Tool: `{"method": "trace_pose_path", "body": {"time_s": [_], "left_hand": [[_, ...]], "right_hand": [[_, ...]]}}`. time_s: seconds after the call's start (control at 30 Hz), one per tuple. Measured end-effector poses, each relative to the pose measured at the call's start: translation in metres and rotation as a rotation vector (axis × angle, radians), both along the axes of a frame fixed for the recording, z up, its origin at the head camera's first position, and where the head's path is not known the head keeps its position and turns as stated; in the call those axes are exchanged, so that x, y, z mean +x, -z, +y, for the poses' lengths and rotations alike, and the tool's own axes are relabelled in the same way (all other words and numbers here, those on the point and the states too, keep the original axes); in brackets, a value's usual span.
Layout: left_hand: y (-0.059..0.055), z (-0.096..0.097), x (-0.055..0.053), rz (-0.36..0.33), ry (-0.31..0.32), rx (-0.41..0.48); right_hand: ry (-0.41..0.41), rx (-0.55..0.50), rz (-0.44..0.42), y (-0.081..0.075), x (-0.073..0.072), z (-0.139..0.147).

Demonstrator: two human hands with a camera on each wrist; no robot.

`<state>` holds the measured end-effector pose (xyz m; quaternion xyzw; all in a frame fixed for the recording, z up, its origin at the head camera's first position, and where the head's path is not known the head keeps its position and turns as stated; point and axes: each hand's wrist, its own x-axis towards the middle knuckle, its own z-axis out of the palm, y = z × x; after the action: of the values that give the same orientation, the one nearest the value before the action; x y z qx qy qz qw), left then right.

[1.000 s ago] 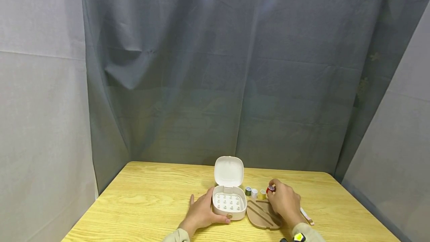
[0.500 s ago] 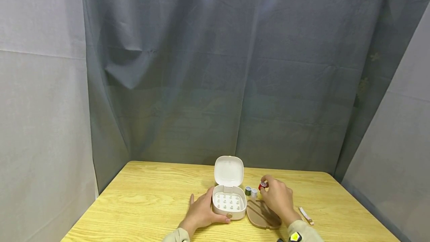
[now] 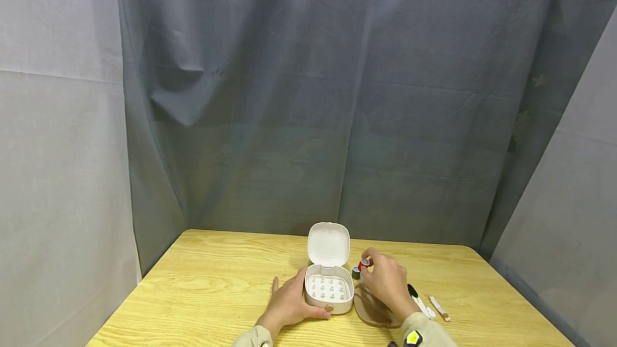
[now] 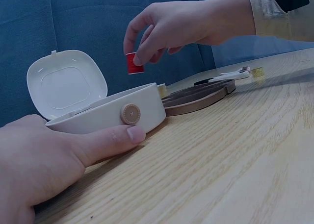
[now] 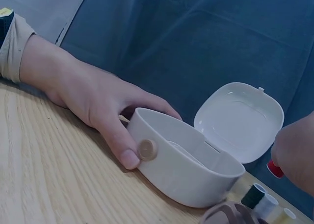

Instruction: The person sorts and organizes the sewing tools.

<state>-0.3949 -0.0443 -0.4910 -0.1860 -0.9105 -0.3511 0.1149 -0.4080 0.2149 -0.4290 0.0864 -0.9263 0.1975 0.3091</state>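
A white sewing box (image 3: 332, 308) stands with its lid (image 3: 329, 244) raised, and rows of small pegs show inside it. My left hand (image 3: 287, 300) grips its left side, the thumb lying along the front by a tan button (image 4: 130, 114). My right hand (image 3: 387, 281) pinches a red thread spool (image 4: 135, 63) between thumb and fingers, held up above the table to the right of the box. Beneath it in the right wrist view are a dark green spool (image 5: 253, 195), a white spool (image 5: 266, 206) and a yellow spool (image 5: 284, 217).
A brown grooved tray (image 3: 371, 312) lies against the right side of the box, partly under my right forearm. Farther right on the wooden table (image 3: 217, 277) are a slim black-and-white tool (image 3: 420, 301) and a small white strip with a brownish end (image 3: 439, 308). A grey curtain hangs behind.
My right hand has moved left with the red spool, past the yellow spool toward the box. The black-and-white tool has come into view from behind that arm. My left hand stays put.
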Motion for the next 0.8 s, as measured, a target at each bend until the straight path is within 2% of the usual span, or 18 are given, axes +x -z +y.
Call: {"method": "trace_pose_path", "body": {"time_s": [0.43,0.8], "left_hand": [[0.000,-0.002,0.000,-0.001,0.001,0.002],[0.000,0.000,0.000,0.016,0.005,-0.001]], "right_hand": [[-0.057,0.001,-0.001,0.002,0.002,-0.026],[-0.117,0.021,-0.041,0.007,0.003,-0.048]]}}
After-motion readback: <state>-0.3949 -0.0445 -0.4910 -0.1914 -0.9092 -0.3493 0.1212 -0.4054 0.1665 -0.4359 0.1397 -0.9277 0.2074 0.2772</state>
